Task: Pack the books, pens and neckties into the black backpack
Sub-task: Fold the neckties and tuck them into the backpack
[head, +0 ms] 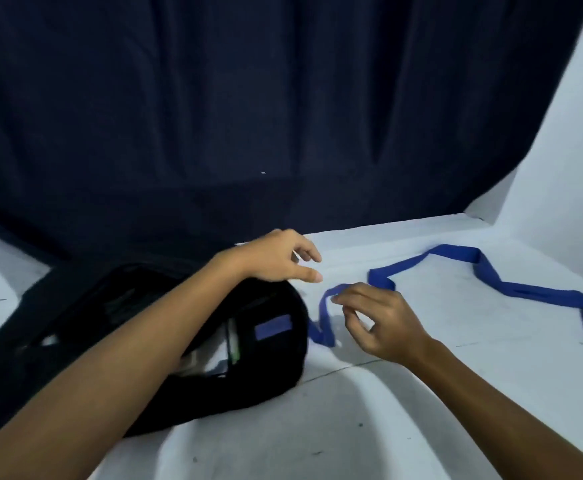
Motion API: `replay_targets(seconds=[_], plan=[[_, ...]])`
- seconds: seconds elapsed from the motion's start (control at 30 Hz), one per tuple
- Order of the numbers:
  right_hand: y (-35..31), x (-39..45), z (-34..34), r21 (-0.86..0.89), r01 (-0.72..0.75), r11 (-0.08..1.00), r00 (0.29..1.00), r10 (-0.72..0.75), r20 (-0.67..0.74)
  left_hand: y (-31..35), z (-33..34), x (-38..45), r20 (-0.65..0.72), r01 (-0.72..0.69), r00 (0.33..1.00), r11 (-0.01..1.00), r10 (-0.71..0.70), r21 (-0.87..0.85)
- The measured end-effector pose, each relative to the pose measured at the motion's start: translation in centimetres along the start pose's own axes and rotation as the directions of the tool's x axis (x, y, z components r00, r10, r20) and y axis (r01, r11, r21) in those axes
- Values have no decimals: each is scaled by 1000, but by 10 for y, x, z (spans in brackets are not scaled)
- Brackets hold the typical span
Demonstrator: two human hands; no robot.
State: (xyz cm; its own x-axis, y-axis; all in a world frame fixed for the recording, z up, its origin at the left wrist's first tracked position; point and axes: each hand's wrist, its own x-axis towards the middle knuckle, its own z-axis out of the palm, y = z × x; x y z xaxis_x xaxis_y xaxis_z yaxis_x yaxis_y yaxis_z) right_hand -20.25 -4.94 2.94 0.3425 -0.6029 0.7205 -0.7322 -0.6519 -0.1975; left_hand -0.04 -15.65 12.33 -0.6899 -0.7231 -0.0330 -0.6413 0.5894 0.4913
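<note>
The black backpack (137,344) lies open on the white worktop (387,410), with something white showing inside. The blue necktie (511,289) snakes across the worktop to its right, its thin end close to the bag. The right hand (383,323) pinches that thin end with its fingertips, so this grip holds the necktie. The left hand (279,258) hangs above the bag's top edge, fingers loose, holding nothing. A dark curtain (248,98) hangs behind.
</note>
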Motion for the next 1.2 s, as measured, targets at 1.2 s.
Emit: replay_targets(seconds=[1.2], plan=[[112, -33, -50, 743, -668, -52, 650, 444, 616, 99, 95, 135, -238, 44, 755, 409, -612, -912]])
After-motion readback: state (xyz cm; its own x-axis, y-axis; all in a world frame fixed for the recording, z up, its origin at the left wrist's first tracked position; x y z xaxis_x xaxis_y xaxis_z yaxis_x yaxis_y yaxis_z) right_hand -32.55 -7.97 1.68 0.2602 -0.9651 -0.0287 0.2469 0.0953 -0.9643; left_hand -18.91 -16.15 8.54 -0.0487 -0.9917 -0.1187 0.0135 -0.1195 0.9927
